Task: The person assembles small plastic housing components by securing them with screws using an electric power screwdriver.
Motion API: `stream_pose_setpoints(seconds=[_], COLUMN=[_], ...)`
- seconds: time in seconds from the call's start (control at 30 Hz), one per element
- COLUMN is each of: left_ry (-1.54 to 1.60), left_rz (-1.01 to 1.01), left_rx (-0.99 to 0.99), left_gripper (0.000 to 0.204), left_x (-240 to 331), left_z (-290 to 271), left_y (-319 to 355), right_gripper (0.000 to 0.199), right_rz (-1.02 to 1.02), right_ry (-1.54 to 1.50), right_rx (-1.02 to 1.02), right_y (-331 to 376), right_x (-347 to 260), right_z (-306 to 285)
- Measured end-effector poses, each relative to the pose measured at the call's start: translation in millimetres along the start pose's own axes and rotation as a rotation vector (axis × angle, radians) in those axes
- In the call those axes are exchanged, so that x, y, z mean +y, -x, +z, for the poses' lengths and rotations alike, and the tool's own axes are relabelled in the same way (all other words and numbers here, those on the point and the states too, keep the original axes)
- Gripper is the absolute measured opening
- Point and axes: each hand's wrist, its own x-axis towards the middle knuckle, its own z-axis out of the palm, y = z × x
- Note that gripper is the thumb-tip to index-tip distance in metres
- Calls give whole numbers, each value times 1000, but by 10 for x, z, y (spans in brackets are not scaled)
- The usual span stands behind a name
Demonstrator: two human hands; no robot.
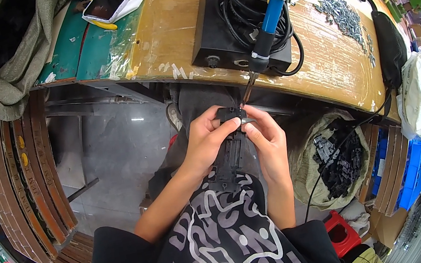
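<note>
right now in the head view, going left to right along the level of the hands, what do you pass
stacked brown trays → left hand → black plastic part held in both hands → right hand → sack of black parts → blue crate

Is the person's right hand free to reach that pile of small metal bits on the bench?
Probably not at once. The right hand is pinching the black plastic part together with the left hand, under the soldering iron. The metal pieces lie farther back on the bench, nothing blocking them.
</note>
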Motion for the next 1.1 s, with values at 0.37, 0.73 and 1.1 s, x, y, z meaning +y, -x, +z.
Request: stream_pose_setpoints(seconds=[0.37,0.73,1.1], left_ry=[-48,-102,-83], left_rz=[64,65,75], left_rx=[21,29,81], left_gripper=[15,11,5], left_x=[51,51,79], left_z=[37,33,91], left_y=[-14,-4,-2], right_gripper=[39,52,52], right_rz=[52,37,45], right_ry=[-122,-254,-255], right_rx=[-38,-125,-116], right_y=[-7,23,28], right_x=[-77,-61,-91], right_z=[10,15,46])
